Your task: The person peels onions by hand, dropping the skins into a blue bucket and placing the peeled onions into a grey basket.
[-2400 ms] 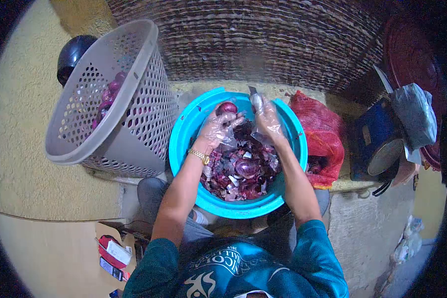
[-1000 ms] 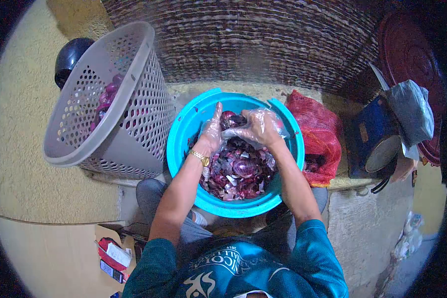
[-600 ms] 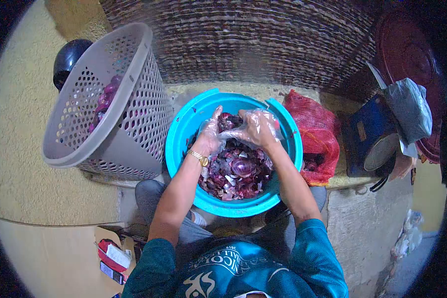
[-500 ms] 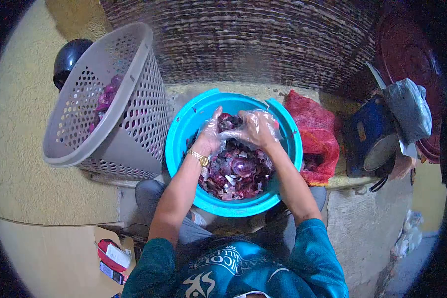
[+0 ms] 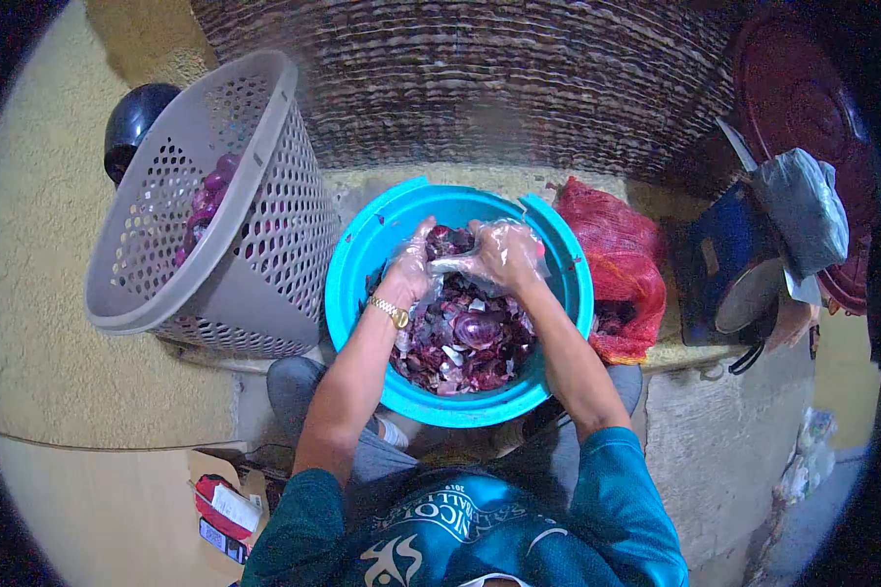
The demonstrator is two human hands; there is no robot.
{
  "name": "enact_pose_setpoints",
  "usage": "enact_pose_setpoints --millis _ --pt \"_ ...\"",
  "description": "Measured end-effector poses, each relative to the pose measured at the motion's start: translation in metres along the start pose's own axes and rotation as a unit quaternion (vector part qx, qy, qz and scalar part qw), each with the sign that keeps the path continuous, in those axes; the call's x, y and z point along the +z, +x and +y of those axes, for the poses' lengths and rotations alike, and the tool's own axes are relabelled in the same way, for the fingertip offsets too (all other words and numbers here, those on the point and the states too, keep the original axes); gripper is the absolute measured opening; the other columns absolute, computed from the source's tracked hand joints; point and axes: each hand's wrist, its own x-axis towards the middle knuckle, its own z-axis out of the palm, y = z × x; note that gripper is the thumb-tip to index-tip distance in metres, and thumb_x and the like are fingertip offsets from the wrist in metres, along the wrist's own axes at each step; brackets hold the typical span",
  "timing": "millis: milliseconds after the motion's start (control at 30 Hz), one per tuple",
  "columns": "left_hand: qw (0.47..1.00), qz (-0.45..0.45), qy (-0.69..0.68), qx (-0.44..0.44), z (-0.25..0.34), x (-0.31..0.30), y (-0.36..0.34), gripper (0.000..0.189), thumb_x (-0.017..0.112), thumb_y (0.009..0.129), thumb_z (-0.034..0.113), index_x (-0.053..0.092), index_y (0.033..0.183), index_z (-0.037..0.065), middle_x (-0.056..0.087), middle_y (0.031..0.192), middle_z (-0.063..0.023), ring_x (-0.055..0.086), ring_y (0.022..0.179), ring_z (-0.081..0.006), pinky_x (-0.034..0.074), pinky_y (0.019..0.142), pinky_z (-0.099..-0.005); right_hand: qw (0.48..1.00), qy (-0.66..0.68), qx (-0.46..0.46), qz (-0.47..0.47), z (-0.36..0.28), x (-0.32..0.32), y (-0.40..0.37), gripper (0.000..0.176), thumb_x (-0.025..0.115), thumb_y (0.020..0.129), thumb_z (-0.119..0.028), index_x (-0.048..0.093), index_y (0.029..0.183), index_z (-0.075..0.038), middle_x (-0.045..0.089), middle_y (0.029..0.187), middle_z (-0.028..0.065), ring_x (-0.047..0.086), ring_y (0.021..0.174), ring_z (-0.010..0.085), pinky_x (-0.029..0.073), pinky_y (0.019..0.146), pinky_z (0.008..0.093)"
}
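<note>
Inside a turquoise tub (image 5: 459, 417) between my knees, both hands are at work in clear plastic gloves. My left hand (image 5: 411, 266), with a gold watch at the wrist, holds a red onion (image 5: 446, 241) from its left side. My right hand (image 5: 504, 256) closes on the same onion from the right, its thumb reaching toward the left hand. Exactly where the right fingertips press is hidden. Beneath the hands lie loose purple onion skins (image 5: 431, 364), and a whole red onion (image 5: 477, 331) rests among them.
To the left leans a grey perforated basket (image 5: 294, 215) with several peeled onions (image 5: 206, 201) inside. A red mesh sack (image 5: 617, 254) stands against the tub's right side. Further right are a blue box (image 5: 719, 254) and a grey plastic-wrapped bundle (image 5: 801, 210). A corrugated wall (image 5: 460, 88) rises behind.
My hands stay around the onion in nearly the same place, with only slight finger movement. The view has shifted very slightly.
</note>
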Motion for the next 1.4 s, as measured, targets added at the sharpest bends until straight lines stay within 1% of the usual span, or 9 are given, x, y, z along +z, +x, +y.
enact_pose_setpoints --millis 133,300,700,767,800,967,1033,1167,1400 --pt "1.000 0.025 0.005 0.007 0.000 0.013 -0.010 0.041 0.059 0.090 0.045 0.067 0.097 0.004 0.070 0.096 -0.0117 0.067 0.083 -0.0278 0.054 0.083 -0.0448 0.999 0.003 0.006 0.036 -0.001 0.002 -0.001 0.053 0.068 0.071 -0.061 0.062 0.092 -0.012 0.065 0.073 0.0175 0.066 0.073 0.0368 0.051 0.063 0.0494" --pt "0.999 0.042 0.020 0.025 0.001 0.021 -0.020 0.043 0.060 0.090 0.045 0.065 0.102 0.004 0.069 0.101 -0.0116 0.067 0.086 -0.0268 0.054 0.084 -0.0436 1.000 0.010 0.012 0.024 -0.005 -0.008 0.000 0.057 0.068 0.069 -0.064 0.062 0.089 -0.011 0.065 0.073 0.0181 0.066 0.073 0.0377 0.051 0.064 0.0503" --pt "1.000 0.004 -0.023 0.012 0.003 0.022 -0.021 0.032 0.061 0.090 0.038 0.063 0.095 0.007 0.069 0.095 -0.0103 0.067 0.082 -0.0242 0.055 0.081 -0.0416 0.999 0.021 0.001 0.031 -0.001 -0.001 0.001 0.063 0.065 0.069 -0.068 0.063 0.088 -0.008 0.065 0.073 0.0202 0.066 0.074 0.0393 0.051 0.065 0.0512" --pt "0.999 0.037 0.012 0.030 0.001 0.032 -0.031 0.032 0.061 0.090 0.039 0.063 0.096 0.007 0.069 0.095 -0.0102 0.066 0.083 -0.0244 0.055 0.081 -0.0423 0.999 0.021 -0.002 0.030 -0.002 -0.002 0.001 0.064 0.064 0.069 -0.069 0.063 0.087 -0.008 0.065 0.073 0.0203 0.066 0.074 0.0394 0.051 0.065 0.0511" --pt "0.995 0.069 0.047 0.048 0.001 0.038 -0.037 0.033 0.060 0.090 0.040 0.063 0.096 0.007 0.068 0.095 -0.0102 0.066 0.084 -0.0247 0.055 0.081 -0.0429 1.000 0.015 0.002 0.019 -0.003 -0.005 0.001 0.063 0.064 0.069 -0.069 0.063 0.087 -0.008 0.065 0.073 0.0203 0.066 0.074 0.0393 0.051 0.065 0.0510" --pt "0.997 0.065 0.036 0.037 0.001 0.029 -0.029 0.034 0.059 0.091 0.040 0.063 0.099 0.008 0.068 0.096 -0.0094 0.066 0.085 -0.0254 0.054 0.080 -0.0436 1.000 0.014 0.007 0.013 -0.003 -0.001 -0.001 0.062 0.064 0.070 -0.068 0.063 0.086 -0.009 0.065 0.071 0.0196 0.066 0.072 0.0396 0.051 0.064 0.0509" --pt "0.998 0.057 0.022 0.025 0.001 0.019 -0.020 0.033 0.059 0.091 0.039 0.063 0.099 0.007 0.068 0.097 -0.0093 0.066 0.084 -0.0256 0.054 0.080 -0.0435 0.997 -0.016 -0.026 0.066 -0.001 0.004 -0.004 0.057 0.067 0.072 -0.062 0.066 0.096 -0.011 0.064 0.067 0.0156 0.064 0.066 0.0345 0.048 0.060 0.0483" --pt "0.998 0.050 0.026 0.016 0.001 0.019 -0.022 0.032 0.058 0.092 0.038 0.063 0.101 0.007 0.068 0.098 -0.0089 0.066 0.085 -0.0260 0.054 0.079 -0.0438 0.997 0.003 -0.033 0.075 0.003 0.013 -0.005 0.057 0.067 0.071 -0.063 0.066 0.097 -0.012 0.063 0.068 0.0164 0.064 0.068 0.0351 0.048 0.060 0.0487" --pt "0.998 0.055 0.010 0.042 -0.002 0.015 -0.019 0.031 0.056 0.094 0.037 0.062 0.100 0.007 0.068 0.097 -0.0103 0.064 0.086 -0.0269 0.052 0.082 -0.0430 1.000 0.010 0.001 0.016 0.000 0.013 -0.003 0.049 0.063 0.078 -0.057 0.061 0.093 -0.010 0.065 0.075 0.0177 0.066 0.073 0.0373 0.050 0.060 0.0502"
